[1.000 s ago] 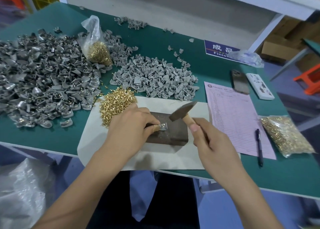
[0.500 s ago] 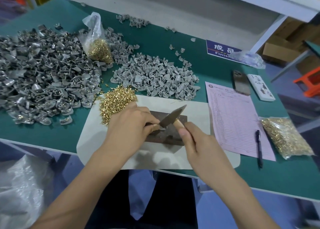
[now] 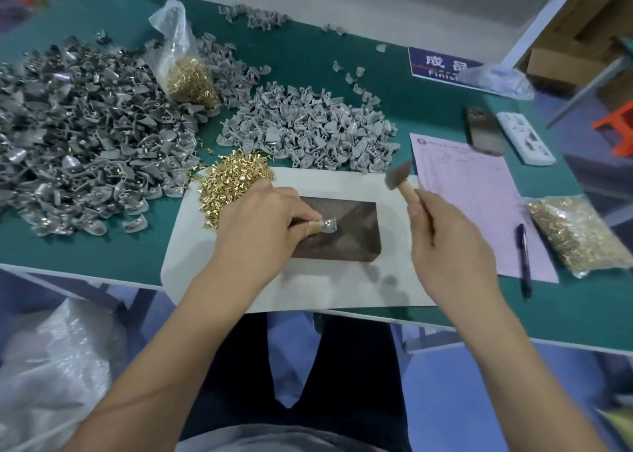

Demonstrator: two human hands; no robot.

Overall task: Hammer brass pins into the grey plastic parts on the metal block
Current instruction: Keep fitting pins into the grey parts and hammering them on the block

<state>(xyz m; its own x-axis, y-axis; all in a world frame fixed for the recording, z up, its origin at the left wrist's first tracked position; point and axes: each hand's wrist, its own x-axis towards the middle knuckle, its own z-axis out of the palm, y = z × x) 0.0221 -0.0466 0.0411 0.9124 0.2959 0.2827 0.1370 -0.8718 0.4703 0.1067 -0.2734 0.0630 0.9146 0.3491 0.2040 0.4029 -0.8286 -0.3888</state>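
Observation:
A dark metal block [image 3: 346, 236] lies on a white sheet [image 3: 308, 290] at the table's front edge. My left hand [image 3: 260, 225] pinches a small grey plastic part [image 3: 328, 225] on the block's left half. My right hand [image 3: 448, 246] grips the wooden handle of a small hammer [image 3: 399, 176], whose blurred head is raised above and to the right of the block. A loose heap of brass pins [image 3: 233, 184] lies just left of the block. Grey plastic parts are piled behind [image 3: 308, 133] and to the left [image 3: 78, 136].
A clear bag of brass pins [image 3: 186, 71] stands among the left pile, and another bag of pins [image 3: 579, 236] lies at the right. A pink form [image 3: 472, 198] with a pen [image 3: 522, 260], a phone [image 3: 483, 129] and a white remote [image 3: 524, 138] lie right of the block.
The hammer struck down onto the part half a second ago and has now swung back up and to the right. My left hand has kept its hold on the part.

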